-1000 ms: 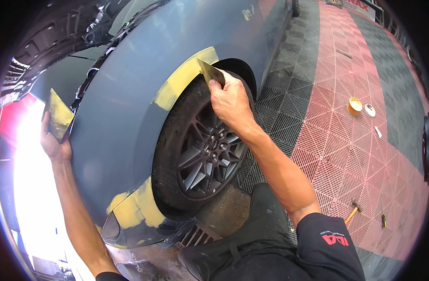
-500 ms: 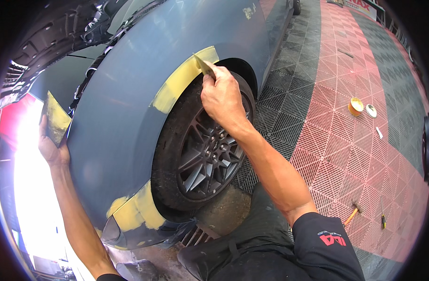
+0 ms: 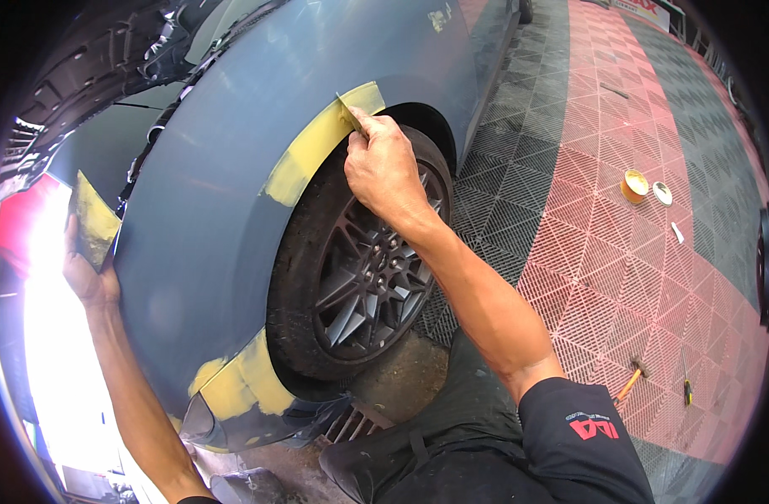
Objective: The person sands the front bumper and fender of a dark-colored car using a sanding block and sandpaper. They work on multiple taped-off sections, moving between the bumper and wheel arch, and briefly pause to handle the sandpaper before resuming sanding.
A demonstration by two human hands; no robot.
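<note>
My right hand (image 3: 383,164) pinches a thin putty spreader (image 3: 348,111), its edge against a band of yellow body filler (image 3: 309,149) along the wheel arch. That band lies on the dull blue-grey fender (image 3: 208,176) of a car, just above the black tyre and dark spoked wheel (image 3: 376,269). Over at the left, my left hand (image 3: 90,273) grips a flat plate (image 3: 96,218) smeared with yellow filler, close by the fender's edge. More yellow filler (image 3: 246,378) covers the bumper corner below the wheel.
On the red and grey floor tiles stand an open tub of yellow filler (image 3: 634,186) and its lid (image 3: 662,193), beside a small white piece (image 3: 677,233). Closer to me lie a hammer (image 3: 630,382) and a screwdriver (image 3: 688,391). The car's engine bay (image 3: 107,59) is exposed at upper left.
My right hand and the spreader have shifted slightly left along the filler band. The view has moved a little; my left hand still holds the plate.
</note>
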